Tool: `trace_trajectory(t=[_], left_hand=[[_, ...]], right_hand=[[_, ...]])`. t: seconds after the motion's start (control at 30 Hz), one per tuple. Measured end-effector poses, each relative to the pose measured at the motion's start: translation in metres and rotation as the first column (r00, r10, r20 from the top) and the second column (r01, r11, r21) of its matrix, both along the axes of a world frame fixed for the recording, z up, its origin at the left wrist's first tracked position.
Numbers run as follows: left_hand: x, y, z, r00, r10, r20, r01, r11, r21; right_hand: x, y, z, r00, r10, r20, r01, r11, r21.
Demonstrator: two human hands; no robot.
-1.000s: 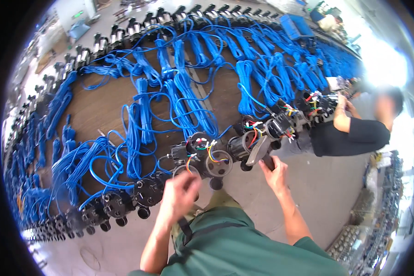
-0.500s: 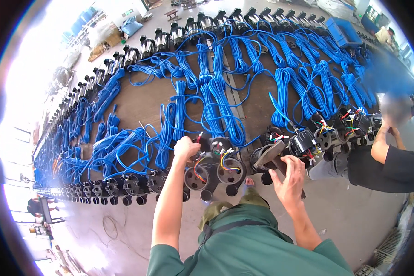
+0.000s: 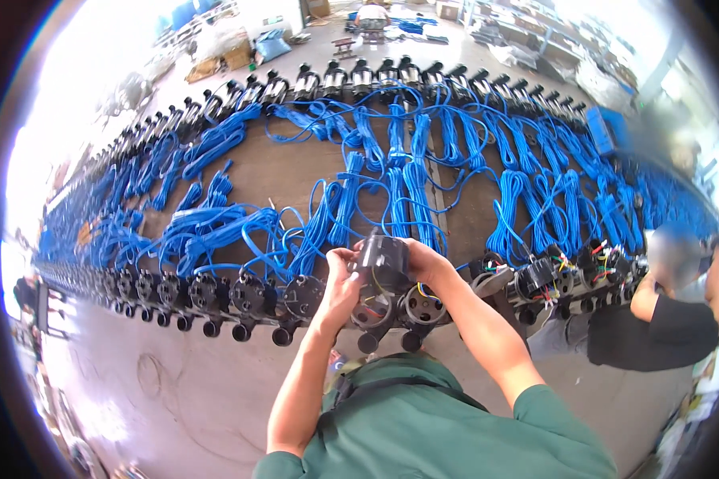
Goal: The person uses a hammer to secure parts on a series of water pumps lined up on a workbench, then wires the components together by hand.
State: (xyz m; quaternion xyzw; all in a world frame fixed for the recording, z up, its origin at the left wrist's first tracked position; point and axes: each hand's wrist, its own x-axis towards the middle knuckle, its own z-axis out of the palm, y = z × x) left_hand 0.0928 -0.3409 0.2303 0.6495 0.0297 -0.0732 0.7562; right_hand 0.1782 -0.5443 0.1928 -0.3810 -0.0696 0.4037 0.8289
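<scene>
Between my two hands is a black cylindrical cover (image 3: 385, 259), held up over the near edge of the table. The fingers of my left hand (image 3: 342, 281) close on its left side, while my right hand (image 3: 427, 262) wraps round its right side. Just below it sits a round black pump housing (image 3: 371, 313), partly hidden by the cover and my left hand. A yellow wire shows under the cover's rim. Close to my right hand, a second open pump housing (image 3: 425, 306) has coloured wires at its top.
Bundles of blue cable (image 3: 415, 191) spread over the brown tabletop (image 3: 252, 172). Rows of black pumps (image 3: 209, 292) line both long edges. A blue crate (image 3: 605, 132) stands at the far right. To my right, a co-worker in a black shirt (image 3: 655, 339) is at the same table edge.
My hands came together, the right moving left from the dark part near the right-hand pumps. The black cover is now raised between both hands. The view has shifted, showing more of the far floor.
</scene>
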Motion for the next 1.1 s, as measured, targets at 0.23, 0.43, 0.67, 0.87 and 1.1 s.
trace_trajectory(t=[0.23,0.43,0.67,0.87,1.1], left_hand=[[-0.001,0.026,0.016,0.977,0.083,-0.198,-0.109,0.986,-0.124],[0.002,0.012,0.016,0.881,-0.389,-0.27,0.435,0.89,0.135],[-0.025,-0.013,-0.002,0.987,-0.152,-0.05,0.136,0.631,0.764],[-0.054,-0.024,-0.048,0.904,-0.066,0.422,-0.324,0.537,0.779],[-0.052,-0.025,-0.048,0.921,-0.035,0.387,-0.308,0.543,0.781]], right_hand=[[0.002,-0.016,0.025,0.999,0.032,-0.03,-0.029,0.997,0.078],[0.011,-0.022,0.009,0.991,0.077,0.108,-0.085,0.994,0.07],[-0.006,-0.018,0.029,0.983,0.073,0.168,-0.024,0.96,-0.278],[-0.026,-0.021,0.004,0.944,-0.041,0.328,0.184,0.888,-0.42],[-0.026,-0.018,-0.002,0.949,-0.027,0.315,0.179,0.866,-0.467]])
